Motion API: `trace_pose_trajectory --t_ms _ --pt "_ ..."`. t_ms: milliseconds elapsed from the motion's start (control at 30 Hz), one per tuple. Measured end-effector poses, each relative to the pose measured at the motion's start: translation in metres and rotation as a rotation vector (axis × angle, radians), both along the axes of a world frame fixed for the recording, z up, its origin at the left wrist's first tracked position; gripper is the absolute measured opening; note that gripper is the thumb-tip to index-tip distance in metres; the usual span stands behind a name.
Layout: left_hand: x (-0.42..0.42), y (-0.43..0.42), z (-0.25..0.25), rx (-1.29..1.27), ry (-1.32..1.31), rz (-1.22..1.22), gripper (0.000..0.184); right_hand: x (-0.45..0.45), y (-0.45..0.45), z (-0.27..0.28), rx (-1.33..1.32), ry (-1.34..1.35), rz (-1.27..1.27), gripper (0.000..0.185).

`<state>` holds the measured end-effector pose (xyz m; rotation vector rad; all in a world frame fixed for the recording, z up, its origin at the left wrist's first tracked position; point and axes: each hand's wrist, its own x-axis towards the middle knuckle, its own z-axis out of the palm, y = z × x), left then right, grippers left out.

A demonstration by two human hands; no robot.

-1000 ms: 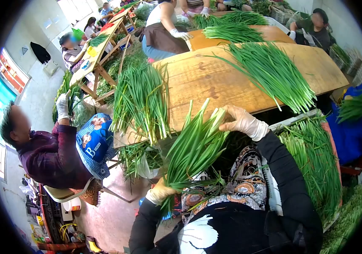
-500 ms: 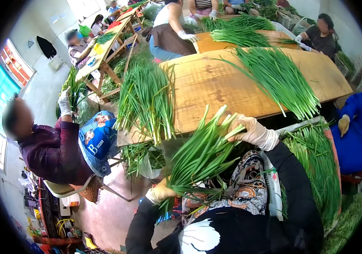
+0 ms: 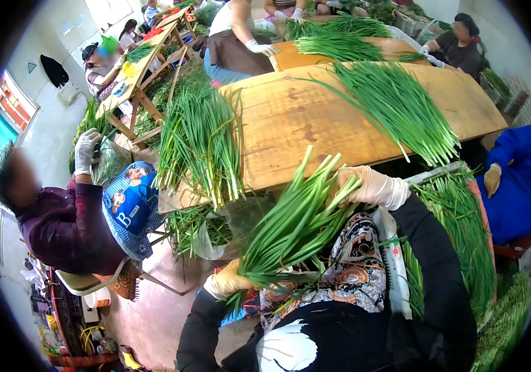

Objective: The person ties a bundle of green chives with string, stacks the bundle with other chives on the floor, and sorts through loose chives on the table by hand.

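Above my lap I hold a loose bunch of garlic chives point(image 3: 290, 232), slanting from lower left to upper right with the pale stem ends at the top. My left hand point(image 3: 229, 281), in a cream glove, is closed round the leafy lower end. My right hand point(image 3: 372, 187), gloved too, grips some stems near the pale ends, its fingertips partly hidden behind them. Other stems fan out beside it. Two piles lie on the wooden table point(image 3: 278, 118) ahead: one pile of chives point(image 3: 200, 146) at its left end, another chive pile point(image 3: 402, 111) to the right.
Right of my lap stands a crate point(image 3: 397, 263) near a heap of chives point(image 3: 455, 242). A person in purple point(image 3: 61, 232) sits at left, a person in blue point(image 3: 520, 180) at right. Under the table's left corner is a plastic bag point(image 3: 206, 242). More people work behind.
The camera view has shifted, so the table and people appear slightly further left. Both hands keep hold of the chives, with only slight movement. The person at left has lowered the greens a little.
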<state>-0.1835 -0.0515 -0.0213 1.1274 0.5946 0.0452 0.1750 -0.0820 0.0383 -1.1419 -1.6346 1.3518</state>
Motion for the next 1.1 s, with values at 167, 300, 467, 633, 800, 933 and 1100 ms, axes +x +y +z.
trace_pose_trajectory --t_ms 167,300,467,633,800,933,1100 --pt "-0.001 0.001 -0.013 -0.097 -0.083 0.104 0.058 -0.014 -0.002 0.011 0.287 -0.251 -0.305 0.014" --pt "0.012 -0.003 -0.009 0.116 -0.06 0.138 0.046 0.01 0.007 0.005 0.115 -0.032 -0.582 0.01" --pt "-0.014 -0.005 0.004 0.144 -0.097 0.168 0.057 0.11 -0.017 0.023 0.338 0.582 -0.904 0.007" --pt "-0.063 -0.009 0.017 0.005 0.08 0.368 0.044 0.139 -0.095 0.052 0.448 0.475 -1.033 0.013" --pt "-0.086 -0.001 0.048 0.018 -0.018 0.533 0.049 0.059 -0.091 0.039 -0.144 -0.088 -0.74 0.011" --pt "-0.075 0.012 0.107 0.274 0.149 0.386 0.055 -0.03 -0.071 -0.081 -0.055 -0.617 -0.088 0.023" --pt "-0.038 0.016 0.179 1.105 0.157 -0.164 0.052 -0.054 -0.042 -0.198 0.146 -0.9 -0.038 0.014"
